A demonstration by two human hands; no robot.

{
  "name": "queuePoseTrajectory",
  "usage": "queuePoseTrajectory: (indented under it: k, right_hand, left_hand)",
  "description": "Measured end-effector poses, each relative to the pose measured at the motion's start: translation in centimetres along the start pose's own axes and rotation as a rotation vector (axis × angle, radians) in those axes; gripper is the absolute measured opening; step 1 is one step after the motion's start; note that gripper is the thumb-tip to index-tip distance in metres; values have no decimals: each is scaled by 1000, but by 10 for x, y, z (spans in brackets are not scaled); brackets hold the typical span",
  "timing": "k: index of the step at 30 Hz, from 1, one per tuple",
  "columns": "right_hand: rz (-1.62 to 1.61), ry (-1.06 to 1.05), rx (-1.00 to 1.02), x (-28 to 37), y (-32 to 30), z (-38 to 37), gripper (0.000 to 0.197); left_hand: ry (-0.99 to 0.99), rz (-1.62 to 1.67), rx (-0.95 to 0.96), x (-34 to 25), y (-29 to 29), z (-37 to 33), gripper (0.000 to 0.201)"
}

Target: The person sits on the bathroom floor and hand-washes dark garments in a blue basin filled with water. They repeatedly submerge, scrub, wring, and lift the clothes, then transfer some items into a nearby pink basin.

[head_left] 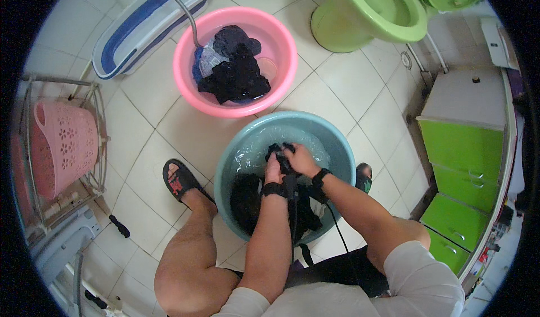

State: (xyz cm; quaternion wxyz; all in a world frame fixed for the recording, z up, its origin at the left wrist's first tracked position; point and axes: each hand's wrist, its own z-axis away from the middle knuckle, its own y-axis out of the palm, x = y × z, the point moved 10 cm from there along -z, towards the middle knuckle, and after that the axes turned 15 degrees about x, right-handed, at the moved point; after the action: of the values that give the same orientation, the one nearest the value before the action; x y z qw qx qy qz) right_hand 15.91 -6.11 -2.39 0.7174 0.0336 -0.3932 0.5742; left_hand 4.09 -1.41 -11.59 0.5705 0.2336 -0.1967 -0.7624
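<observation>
A teal basin [224, 162] with water in it stands on the floor between my legs. Above the water, my left hand [274, 170] and my right hand [302, 161] are close together, both closed on a small black cloth garment [275, 150]. The garment is bunched up, so its exact kind does not show. Dark wet clothes [246, 204] lie in the near part of the basin, partly hidden by my forearms. Each wrist wears a black strap, and thin cables run from them toward my body.
Beyond the teal basin, a pink basin [181, 86] holds dark clothes, with a hose [185, 10] hanging into it. A blue-and-white tub [115, 41] is at the far left, a green toilet [371, 13] far right. Green cabinets [461, 148] stand right, a pink basket [64, 148] left.
</observation>
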Motion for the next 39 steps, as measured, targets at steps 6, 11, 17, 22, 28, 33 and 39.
queuePoseTrajectory:
  k: [6, 11, 17, 22, 28, 33, 39]
  right_hand:
    - [45, -158, -323, -17, -26, -1, 58]
    - [55, -70, -15, -13, 19, -5, 63]
    - [-119, -86, 268, 11, 31, 9, 43]
    - [173, 57, -67, -11, -19, -2, 35]
    - [46, -6, -116, -29, -7, -7, 69]
    - [-197, -32, 339, -5, 41, 4, 48]
    - [232, -59, 92, 21, 5, 9, 39]
  left_hand:
    - [28, 180, 63, 6, 12, 17, 52]
    - [-2, 99, 67, -1, 13, 22, 64]
    - [29, 181, 50, -11, 10, 20, 61]
    - [-65, -115, -51, 3, 18, 22, 54]
    - [99, 89, -13, 2, 5, 17, 66]
    - [69, 117, 20, 1, 1, 23, 74]
    - [3, 41, -86, -3, 8, 26, 50]
